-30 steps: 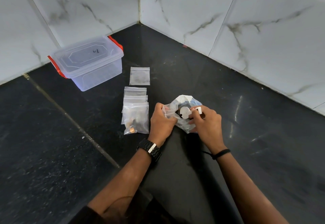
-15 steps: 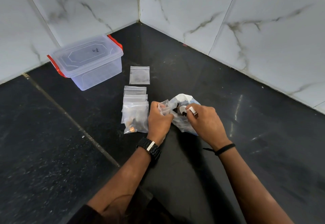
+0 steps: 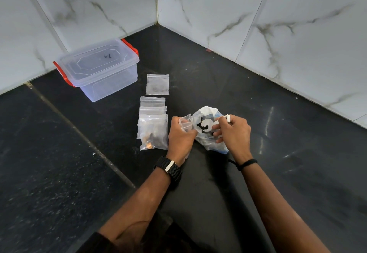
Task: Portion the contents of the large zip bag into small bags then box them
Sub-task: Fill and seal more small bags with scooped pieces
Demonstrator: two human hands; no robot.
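The black polished stone floor is meeting the white marbled wall tiles in a corner at twelve o'clock. At about ten o'clock the clear plastic storage box with red clips is standing with its lid closed, well apart from the hands. Nearer, at eleven o'clock, one flat empty small zip bag is lying alone, and just below it a stack of small clear bags is waiting, the top one already filled with brownish bits.

At the centre the large crumpled clear zip bag is lying on the floor, its mouth facing up. The left hand is gripping a small open clear bag, holding the mouth upward. The right hand is pinching a small white piece between thumb and fingers, just above the large bag.

The open small bag lies at nine o'clock from the white piece, very near, so I judge the right hand is needing only a short move to the left to drop it in.
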